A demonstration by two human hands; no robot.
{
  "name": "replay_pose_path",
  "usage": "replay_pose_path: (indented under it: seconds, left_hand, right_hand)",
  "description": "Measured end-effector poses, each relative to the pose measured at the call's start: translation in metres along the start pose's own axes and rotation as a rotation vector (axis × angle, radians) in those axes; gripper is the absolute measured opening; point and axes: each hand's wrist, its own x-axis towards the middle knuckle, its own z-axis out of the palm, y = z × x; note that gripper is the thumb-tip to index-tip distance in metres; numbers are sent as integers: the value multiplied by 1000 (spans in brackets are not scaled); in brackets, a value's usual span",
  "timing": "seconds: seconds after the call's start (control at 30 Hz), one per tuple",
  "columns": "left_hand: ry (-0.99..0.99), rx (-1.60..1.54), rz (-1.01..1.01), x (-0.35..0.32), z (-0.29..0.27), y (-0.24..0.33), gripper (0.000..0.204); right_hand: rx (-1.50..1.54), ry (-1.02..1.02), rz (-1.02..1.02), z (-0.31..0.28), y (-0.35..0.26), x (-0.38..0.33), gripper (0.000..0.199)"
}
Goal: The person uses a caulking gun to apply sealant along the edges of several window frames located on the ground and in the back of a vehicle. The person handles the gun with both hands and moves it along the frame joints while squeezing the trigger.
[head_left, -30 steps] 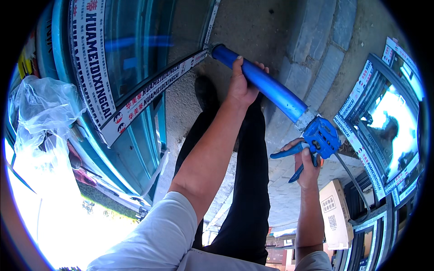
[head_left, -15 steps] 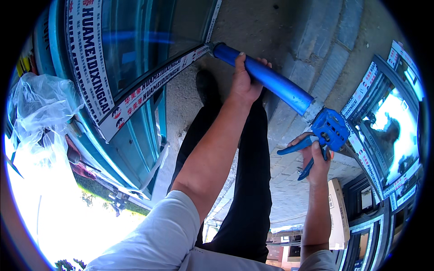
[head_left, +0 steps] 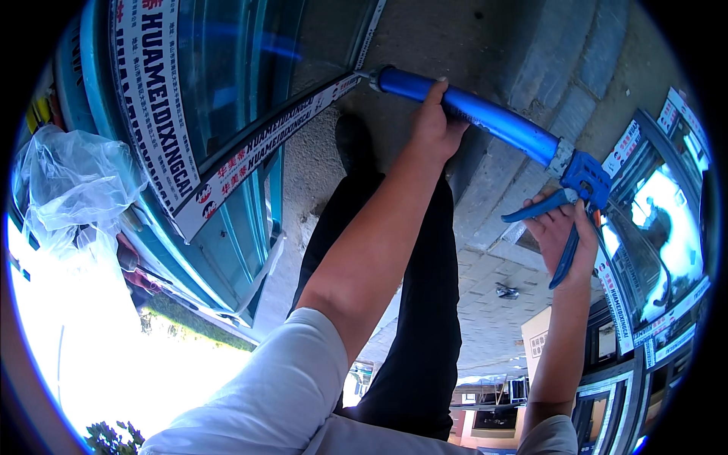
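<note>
I see the blue caulking gun [head_left: 587,179] shifted right, left hand [head_left: 440,130] gripping its opaque barrel [head_left: 497,121], right hand [head_left: 563,233] its handle [head_left: 565,263].

The left hand [head_left: 441,130] supports the long, shiny blue cylindrical caulking gun [head_left: 504,127] while the right hand [head_left: 570,236] holds its blue lever handle [head_left: 564,267], the nozzle end just beside a glazed window frame [head_left: 262,155] faced with white printed tape.

Caulking gun [head_left: 493,123] between glazed frame [head_left: 267,150] (left, nozzle [head_left: 365,73] at its corner [head_left: 355,80]) and window [head_left: 669,216], right.
</note>
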Motion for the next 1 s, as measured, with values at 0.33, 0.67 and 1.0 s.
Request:
replay_pose_path:
  seconds: [0.33, 0.67, 1.0]
  left_hand:
    - [49, -20, 26, 6, 19, -2, 46]
    - [20, -40, 39, 6, 24, -5, 48]
    - [53, -67, 48, -2, 38, -3, 44]
  right_hand:
    - [1, 47, 73, 8, -39, 18, 46]
    - [-64, 57, 104, 19, -58, 21, 43]
    - [-117, 85, 141, 15, -78, 29, 40]
